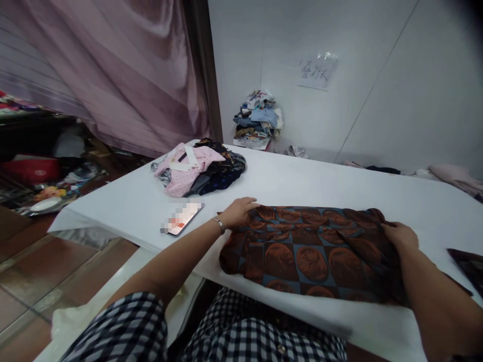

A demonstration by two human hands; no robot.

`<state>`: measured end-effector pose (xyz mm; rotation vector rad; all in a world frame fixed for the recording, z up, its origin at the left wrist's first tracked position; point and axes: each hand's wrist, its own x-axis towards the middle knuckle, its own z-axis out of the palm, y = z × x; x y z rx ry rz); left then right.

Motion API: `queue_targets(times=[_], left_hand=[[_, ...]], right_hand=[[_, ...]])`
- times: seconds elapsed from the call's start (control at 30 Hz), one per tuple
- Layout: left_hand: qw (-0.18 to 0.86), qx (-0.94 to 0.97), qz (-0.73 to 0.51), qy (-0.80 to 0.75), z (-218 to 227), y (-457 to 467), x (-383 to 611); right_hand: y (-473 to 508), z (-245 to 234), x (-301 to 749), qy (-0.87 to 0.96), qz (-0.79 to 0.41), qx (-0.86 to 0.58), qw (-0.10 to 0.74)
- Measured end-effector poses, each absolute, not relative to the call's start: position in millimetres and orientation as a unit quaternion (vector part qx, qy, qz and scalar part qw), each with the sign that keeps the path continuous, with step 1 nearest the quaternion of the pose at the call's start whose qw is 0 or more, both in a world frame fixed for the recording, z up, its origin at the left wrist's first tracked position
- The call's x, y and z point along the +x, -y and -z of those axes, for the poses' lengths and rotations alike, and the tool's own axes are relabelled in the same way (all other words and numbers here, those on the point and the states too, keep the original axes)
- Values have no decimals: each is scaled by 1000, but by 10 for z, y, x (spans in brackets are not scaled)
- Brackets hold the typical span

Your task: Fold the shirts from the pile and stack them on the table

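Note:
A brown garment (313,259) with rust-coloured circles and blue-grey patches lies in a folded, roughly rectangular shape along the near side of the white table (302,183). At its upper left corner, my left hand (239,212) pinches the cloth, thumb side hidden. My right hand (402,237) grips the upper right edge, its fingers partly out of sight in the fabric. Creases run across the cloth between the two hands. Whether the garment has a collar or sleeves I cannot tell.
A clothes pile with a pink collared shirt (188,168) on top sits at the table's back left. Nearer lies a phone (184,219). A dark cloth (468,266) is at the right edge. Behind the table stand a clothes stack (260,118) and a wall with a paper sign (318,73).

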<state>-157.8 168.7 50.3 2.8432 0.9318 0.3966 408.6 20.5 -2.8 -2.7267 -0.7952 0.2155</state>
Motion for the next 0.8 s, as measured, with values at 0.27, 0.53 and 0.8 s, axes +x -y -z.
queue_targets(times=[0.27,0.53,0.8], left_hand=[[-22,940,-48,-336,-352,-1551,-1795],[16,938,-176,-298,-423,-1434,-1881],[23,947,-196,-252,-271,-1268,-1623]], right_hand=[[-190,-67,3908,267,-84,-941,188],[74,-307,4048,263,-125,-886,361],[1179,-360,3717,370,-83,-830,408]])
